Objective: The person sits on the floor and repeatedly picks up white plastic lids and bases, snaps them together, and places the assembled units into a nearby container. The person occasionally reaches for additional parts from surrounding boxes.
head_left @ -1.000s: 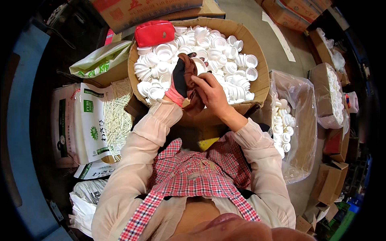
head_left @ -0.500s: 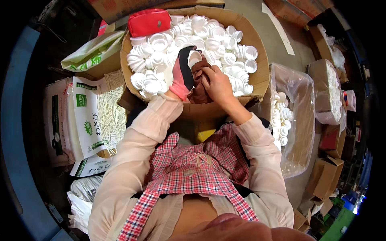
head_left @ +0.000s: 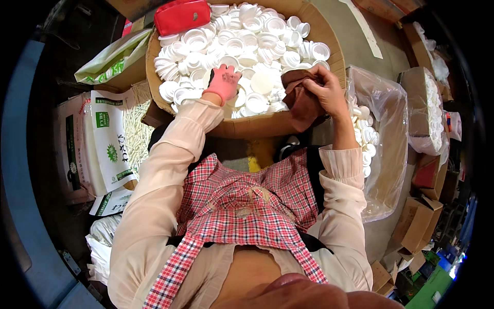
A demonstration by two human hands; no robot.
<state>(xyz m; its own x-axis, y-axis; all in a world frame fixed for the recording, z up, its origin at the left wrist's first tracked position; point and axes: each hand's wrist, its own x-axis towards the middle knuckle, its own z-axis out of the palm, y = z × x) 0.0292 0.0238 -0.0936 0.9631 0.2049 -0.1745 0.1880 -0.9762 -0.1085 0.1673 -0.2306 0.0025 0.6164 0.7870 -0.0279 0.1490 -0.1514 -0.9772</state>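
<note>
My left hand (head_left: pixel 224 83), in a pink glove with a black palm side, is among the white plastic caps (head_left: pixel 257 103) in a large cardboard box (head_left: pixel 337 62). Its fingers are bent round a white cap (head_left: pixel 228 61) at their tips; the grip itself is mostly hidden. Further right, over the box's near right edge, my bare right hand (head_left: pixel 329 92) pinches a crumpled brown cloth (head_left: pixel 303 105). The cloth droops over the rim, and whatever its folds may cover cannot be seen.
A red pouch (head_left: pixel 181 16) lies on the caps at the far left. Left of the box, thin white sticks (head_left: pixel 135 136) fill a printed bag (head_left: pixel 105 149). On the right stands a plastic-lined box (head_left: pixel 383 149) with white caps inside. Cardboard boxes (head_left: pixel 418 224) stand further right.
My hands have parted: the left has moved left and turned its back upward over the caps, and the right has carried the brown cloth right. The view has shifted slightly.
</note>
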